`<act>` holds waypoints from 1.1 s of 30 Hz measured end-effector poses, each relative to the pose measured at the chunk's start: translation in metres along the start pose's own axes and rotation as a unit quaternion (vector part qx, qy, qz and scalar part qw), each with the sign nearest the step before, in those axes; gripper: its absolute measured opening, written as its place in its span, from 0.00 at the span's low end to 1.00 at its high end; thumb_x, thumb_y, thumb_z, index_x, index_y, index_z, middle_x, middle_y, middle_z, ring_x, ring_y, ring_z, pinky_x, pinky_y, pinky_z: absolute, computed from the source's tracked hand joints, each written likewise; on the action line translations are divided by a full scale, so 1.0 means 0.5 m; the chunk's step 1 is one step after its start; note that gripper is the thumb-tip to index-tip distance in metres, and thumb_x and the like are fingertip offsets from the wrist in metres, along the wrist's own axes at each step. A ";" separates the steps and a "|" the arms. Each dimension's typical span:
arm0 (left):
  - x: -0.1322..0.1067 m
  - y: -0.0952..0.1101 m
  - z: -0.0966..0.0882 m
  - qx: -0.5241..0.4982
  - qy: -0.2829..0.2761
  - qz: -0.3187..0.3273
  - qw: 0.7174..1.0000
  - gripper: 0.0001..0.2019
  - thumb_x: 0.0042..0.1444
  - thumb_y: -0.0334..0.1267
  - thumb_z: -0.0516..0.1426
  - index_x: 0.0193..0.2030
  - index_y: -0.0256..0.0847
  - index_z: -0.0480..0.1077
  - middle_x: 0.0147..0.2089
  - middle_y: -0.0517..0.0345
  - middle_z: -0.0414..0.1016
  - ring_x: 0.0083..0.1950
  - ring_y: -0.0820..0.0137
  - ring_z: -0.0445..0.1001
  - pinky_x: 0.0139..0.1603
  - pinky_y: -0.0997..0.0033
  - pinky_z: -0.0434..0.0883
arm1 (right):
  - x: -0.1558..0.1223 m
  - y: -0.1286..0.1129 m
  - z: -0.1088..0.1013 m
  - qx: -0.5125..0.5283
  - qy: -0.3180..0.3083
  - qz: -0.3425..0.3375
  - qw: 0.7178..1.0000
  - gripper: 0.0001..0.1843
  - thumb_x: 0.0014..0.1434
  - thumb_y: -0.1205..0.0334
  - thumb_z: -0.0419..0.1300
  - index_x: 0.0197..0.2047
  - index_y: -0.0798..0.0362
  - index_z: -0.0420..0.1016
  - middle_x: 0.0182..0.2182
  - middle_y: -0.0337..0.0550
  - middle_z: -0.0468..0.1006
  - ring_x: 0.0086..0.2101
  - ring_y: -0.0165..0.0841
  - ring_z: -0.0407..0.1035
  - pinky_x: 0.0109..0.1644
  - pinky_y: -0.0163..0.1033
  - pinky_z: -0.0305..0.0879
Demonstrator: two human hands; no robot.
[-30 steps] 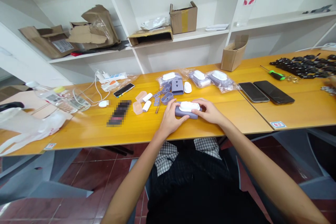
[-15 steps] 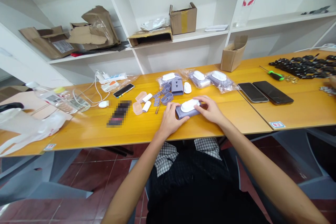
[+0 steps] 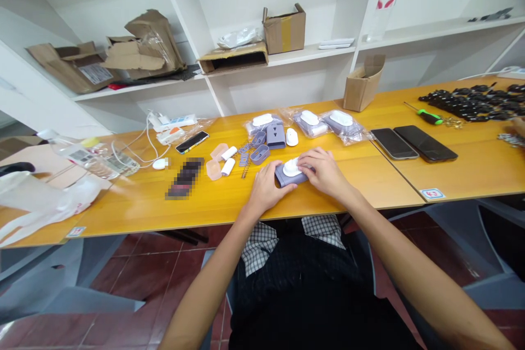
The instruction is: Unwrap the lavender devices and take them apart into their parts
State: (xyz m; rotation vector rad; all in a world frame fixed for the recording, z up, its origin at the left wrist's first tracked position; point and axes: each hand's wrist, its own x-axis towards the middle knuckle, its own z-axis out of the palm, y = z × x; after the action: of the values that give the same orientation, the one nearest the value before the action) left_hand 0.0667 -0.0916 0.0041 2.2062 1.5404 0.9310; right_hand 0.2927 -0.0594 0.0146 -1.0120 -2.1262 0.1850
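We note the left hand gripping the 9 o'clock end of a lilac-grey plastic housing, which lies on the orange wooden table. The right hand clasps its white oval cap. 2 black smartphones lie at 3 o'clock.

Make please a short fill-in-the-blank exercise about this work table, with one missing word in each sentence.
1. The left hand holds a grey-purple housing, and the right hand lies on its ____ top part.
2. To the right, ____ dark phones lie side by side on the table.
3. The screwdriver behind them has a ____ handle.
Missing words: white; two; green.
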 end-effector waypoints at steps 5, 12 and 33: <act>-0.002 0.002 -0.001 -0.017 0.005 -0.025 1.000 0.43 0.50 0.53 0.75 0.69 0.45 0.62 0.64 0.45 0.76 0.66 0.46 0.75 0.67 0.42 0.71 | 0.001 -0.004 -0.008 -0.001 -0.012 -0.005 1.000 0.10 0.72 0.63 0.60 0.42 0.48 0.83 0.48 0.47 0.86 0.48 0.45 0.71 0.52 0.52 0.58; 0.000 0.001 0.004 0.000 0.003 -0.011 1.000 0.43 0.52 0.56 0.73 0.70 0.45 0.63 0.65 0.44 0.76 0.67 0.46 0.74 0.68 0.40 0.70 | -0.002 0.000 -0.009 0.014 -0.003 0.003 1.000 0.12 0.73 0.61 0.58 0.42 0.47 0.83 0.50 0.48 0.84 0.52 0.47 0.70 0.53 0.53 0.58; -0.006 0.021 -0.001 0.075 0.018 0.004 0.997 0.34 0.57 0.56 0.70 0.64 0.44 0.68 0.63 0.46 0.74 0.63 0.48 0.75 0.65 0.43 0.72 | 0.001 -0.059 0.003 -0.084 0.039 0.155 0.984 0.09 0.64 0.54 0.65 0.36 0.50 0.77 0.39 0.49 0.82 0.43 0.47 0.75 0.48 0.50 0.60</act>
State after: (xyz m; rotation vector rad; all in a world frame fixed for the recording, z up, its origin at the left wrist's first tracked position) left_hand 0.0735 -0.0985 0.0095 2.3105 1.6706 0.8873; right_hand 0.2738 -0.0785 0.0263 -1.4246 -1.9299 0.1161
